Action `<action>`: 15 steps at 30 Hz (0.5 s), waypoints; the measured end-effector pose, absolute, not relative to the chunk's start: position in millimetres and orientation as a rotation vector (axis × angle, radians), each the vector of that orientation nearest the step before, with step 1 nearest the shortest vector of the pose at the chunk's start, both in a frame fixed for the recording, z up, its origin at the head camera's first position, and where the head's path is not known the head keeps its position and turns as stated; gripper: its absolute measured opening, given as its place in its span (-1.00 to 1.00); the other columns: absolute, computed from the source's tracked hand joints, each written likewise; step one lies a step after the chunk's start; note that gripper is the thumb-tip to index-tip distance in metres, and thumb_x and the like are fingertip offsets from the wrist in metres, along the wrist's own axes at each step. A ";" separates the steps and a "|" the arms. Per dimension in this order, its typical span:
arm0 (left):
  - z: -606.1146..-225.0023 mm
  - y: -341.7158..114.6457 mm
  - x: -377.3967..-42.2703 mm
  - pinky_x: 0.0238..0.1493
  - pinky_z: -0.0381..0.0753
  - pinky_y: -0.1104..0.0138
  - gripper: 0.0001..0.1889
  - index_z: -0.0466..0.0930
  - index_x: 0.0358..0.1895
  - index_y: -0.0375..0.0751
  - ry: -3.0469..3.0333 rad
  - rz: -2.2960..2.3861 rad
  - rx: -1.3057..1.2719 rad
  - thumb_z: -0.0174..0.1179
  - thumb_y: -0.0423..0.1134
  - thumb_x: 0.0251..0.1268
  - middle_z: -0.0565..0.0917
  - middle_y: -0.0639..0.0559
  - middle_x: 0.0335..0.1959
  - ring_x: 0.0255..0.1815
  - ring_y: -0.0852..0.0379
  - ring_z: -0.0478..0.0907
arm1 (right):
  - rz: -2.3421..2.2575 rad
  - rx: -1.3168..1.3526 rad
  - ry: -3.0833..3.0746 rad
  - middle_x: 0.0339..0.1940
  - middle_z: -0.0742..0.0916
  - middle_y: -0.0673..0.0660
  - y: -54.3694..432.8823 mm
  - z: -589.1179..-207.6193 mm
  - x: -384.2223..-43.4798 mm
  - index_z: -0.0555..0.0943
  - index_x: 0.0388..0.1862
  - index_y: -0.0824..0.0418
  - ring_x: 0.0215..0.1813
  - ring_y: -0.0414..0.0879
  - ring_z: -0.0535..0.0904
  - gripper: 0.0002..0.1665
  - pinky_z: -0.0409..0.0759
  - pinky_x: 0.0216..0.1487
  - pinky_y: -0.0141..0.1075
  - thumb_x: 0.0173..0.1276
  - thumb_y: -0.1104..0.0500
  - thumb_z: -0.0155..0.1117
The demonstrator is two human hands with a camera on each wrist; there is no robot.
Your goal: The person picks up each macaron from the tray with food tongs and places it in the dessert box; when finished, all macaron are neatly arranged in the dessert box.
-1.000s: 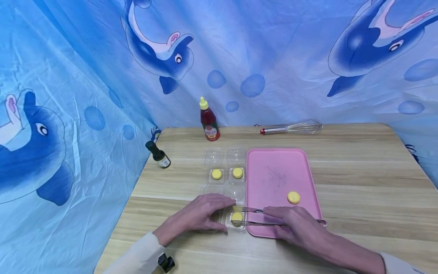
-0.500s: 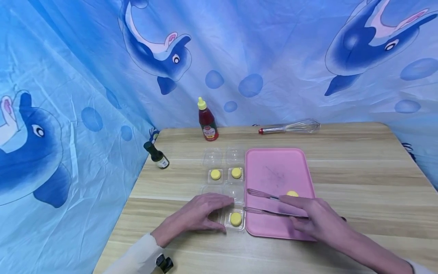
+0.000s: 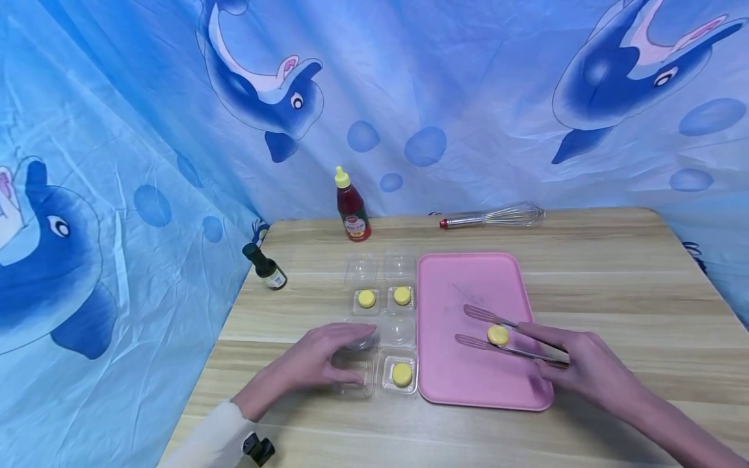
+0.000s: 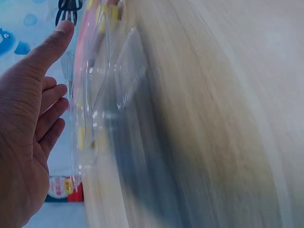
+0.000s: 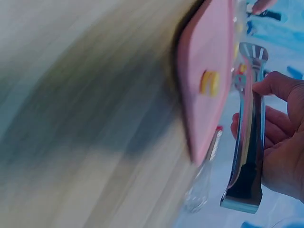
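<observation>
My right hand (image 3: 591,361) holds metal tongs (image 3: 526,354) over the pink tray (image 3: 468,279). The tongs' arms stand apart, and in the head view a yellow macaron (image 3: 498,335) on the tray shows between them. In the right wrist view the tongs (image 5: 256,137) appear raised off that macaron (image 5: 209,83). My left hand (image 3: 307,357) is over the front-left clear plastic box (image 3: 358,383), thumb and fingers apart, partly hiding it; I cannot tell whether it touches. The front-right box (image 3: 389,388) stands with its lid up and a yellow macaron (image 3: 402,374) inside.
Behind are two more clear boxes, each with a yellow macaron (image 3: 367,299) and a raised lid (image 3: 361,268). A red sauce bottle (image 3: 354,211), a small dark bottle (image 3: 266,268) and a whisk (image 3: 497,216) are farther back. A blue dolphin curtain (image 3: 386,97) borders the table.
My right hand has carried the tongs rightward, away from the front-right box to above the tray's macaron. My left hand has shifted left, from beside the front-right box to the front-left one.
</observation>
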State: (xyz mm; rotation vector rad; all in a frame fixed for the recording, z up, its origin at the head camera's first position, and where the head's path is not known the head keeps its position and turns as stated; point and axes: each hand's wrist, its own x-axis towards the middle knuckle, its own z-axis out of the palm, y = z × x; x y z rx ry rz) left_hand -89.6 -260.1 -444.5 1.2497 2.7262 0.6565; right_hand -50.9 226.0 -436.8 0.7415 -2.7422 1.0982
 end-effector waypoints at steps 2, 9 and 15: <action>-444.7 -264.0 -88.7 0.48 0.50 0.00 -0.02 0.42 0.58 -0.06 2.736 0.642 1.228 0.60 0.19 0.09 0.52 0.05 0.52 0.49 0.02 0.49 | 1.056 0.744 -2.741 0.08 0.83 0.17 232.6 -440.9 -51.9 0.72 0.32 0.15 -0.33 -0.43 0.56 -0.18 0.47 -0.45 -0.56 0.00 0.40 0.73; -448.2 -274.7 -82.8 0.46 0.52 -0.02 0.06 0.42 0.57 -0.10 2.750 0.576 1.265 0.59 0.31 0.02 0.53 -0.02 0.51 0.47 0.00 0.51 | 1.090 0.676 -2.797 0.13 0.82 0.14 248.1 -450.0 -53.9 0.71 0.35 0.14 -0.30 -0.36 0.56 -0.24 0.48 -0.49 -0.48 0.11 0.33 0.71; -449.4 -279.5 -77.4 0.44 0.54 -0.02 0.07 0.45 0.55 -0.14 2.765 0.547 1.317 0.60 0.32 -0.02 0.56 -0.04 0.48 0.45 -0.01 0.53 | 1.173 0.604 -2.879 0.10 0.81 0.18 255.1 -452.5 -52.9 0.67 0.39 0.13 -0.60 -0.39 0.43 -0.28 0.50 -0.66 -0.39 0.22 0.34 0.64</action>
